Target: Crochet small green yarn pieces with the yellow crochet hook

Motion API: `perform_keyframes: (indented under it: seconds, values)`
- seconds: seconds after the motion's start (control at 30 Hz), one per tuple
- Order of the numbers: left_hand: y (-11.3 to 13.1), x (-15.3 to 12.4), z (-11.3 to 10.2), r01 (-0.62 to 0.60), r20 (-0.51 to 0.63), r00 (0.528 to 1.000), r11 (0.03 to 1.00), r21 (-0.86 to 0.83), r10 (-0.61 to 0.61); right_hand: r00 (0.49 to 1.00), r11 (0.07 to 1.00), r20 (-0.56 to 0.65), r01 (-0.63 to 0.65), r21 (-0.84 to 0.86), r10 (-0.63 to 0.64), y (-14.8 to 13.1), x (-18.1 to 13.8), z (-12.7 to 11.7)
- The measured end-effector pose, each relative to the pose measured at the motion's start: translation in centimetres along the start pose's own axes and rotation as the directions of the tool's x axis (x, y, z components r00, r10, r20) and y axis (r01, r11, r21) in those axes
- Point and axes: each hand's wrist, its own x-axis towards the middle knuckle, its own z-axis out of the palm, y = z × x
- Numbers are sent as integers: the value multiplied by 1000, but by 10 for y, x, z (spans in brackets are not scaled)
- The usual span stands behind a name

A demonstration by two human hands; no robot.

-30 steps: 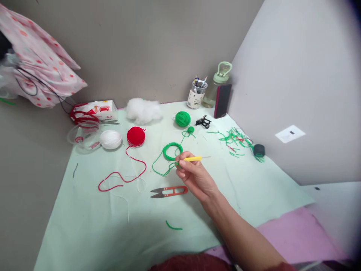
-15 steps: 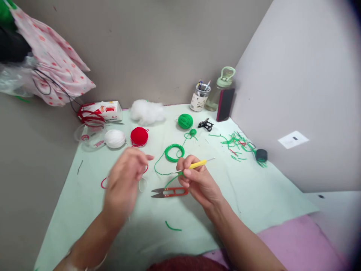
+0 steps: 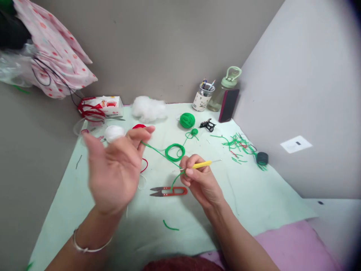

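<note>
Step in hand, by my judgement: tensioning yarn ahead of hook work. The right hand (image 3: 201, 182), at centre frame, was closed in a pinch on the yellow handle of the crochet hook (image 3: 202, 164), with the metal shaft pointing toward the right of the frame. The same fingers also pinched the green strand (image 3: 158, 151). That strand ran taut up and left to the fingertips of the left hand (image 3: 113, 169). The left hand was raised at centre left with its palm open and fingers loosely spread. The strand met it at the fingers, but whether it was pinched or merely draped over one could not be told.

The strand passed just beside the green coil (image 3: 175, 152) lying on the mint cloth (image 3: 254, 195). The green ball (image 3: 187, 120) sat further up the frame. The thread snips (image 3: 169, 191) lay on the cloth just below and left of the right hand, untouched.

Any further handling would, I judge, call for even tension from the left fingers and a steady hook tip. Slack could let the strand slip off.

Against the earlier frames: one second before, only the right hand was in view, holding the hook low over the coil. Half a second before, the left hand was lower and blurred. It has since risen and opened, drawing the strand taut.
</note>
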Motion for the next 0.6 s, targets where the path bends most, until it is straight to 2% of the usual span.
perform_keyframes:
  seconds: [0.03, 0.1, 0.13, 0.17, 0.23, 0.3, 0.33, 0.4, 0.47, 0.53, 0.6]
  values:
    - [-7, -6, -1, -157, 111, 985, 962, 225, 135, 1000, 1000, -14, 15, -3, -15, 0, 0, 0]
    - [-23, -18, -4, -368, 319, 923, 737, 567, 216, 998, 999, -48, 38, -10, -39, 0, 0, 0]
    - [-30, -23, -5, -414, 353, 907, 646, 642, 230, 996, 999, -68, 47, -16, -48, 0, 1, 0]
    - [-36, -28, -5, -402, 347, 914, 598, 693, 211, 994, 998, -89, 55, -24, -57, 0, 1, 0]
    - [-43, -35, -1, -300, 256, 953, 620, 725, 162, 989, 997, -129, 71, -42, -76, 1, 1, 0]
    - [-46, -41, 4, -119, 125, 991, 742, 660, 48, 983, 994, -158, 88, -59, -96, 2, 2, 0]
    - [-47, -43, 7, -1, 65, 997, 809, 588, -47, 980, 993, -167, 97, -68, -107, 3, 2, 1]
    - [-48, -47, 13, 256, -28, 963, 879, 401, -268, 976, 990, -177, 112, -89, -127, 4, 1, 2]
    - [-50, -50, 17, 439, -80, 898, 864, 245, -433, 973, 985, -176, 127, -116, -146, 6, 1, 4]
    - [-52, -52, 19, 506, -103, 862, 841, 192, -496, 973, 981, -169, 136, -141, -159, 6, 1, 6]
    - [-52, -51, 19, 523, -106, 852, 825, 214, -512, 972, 977, -165, 138, -164, -165, 7, 0, 8]
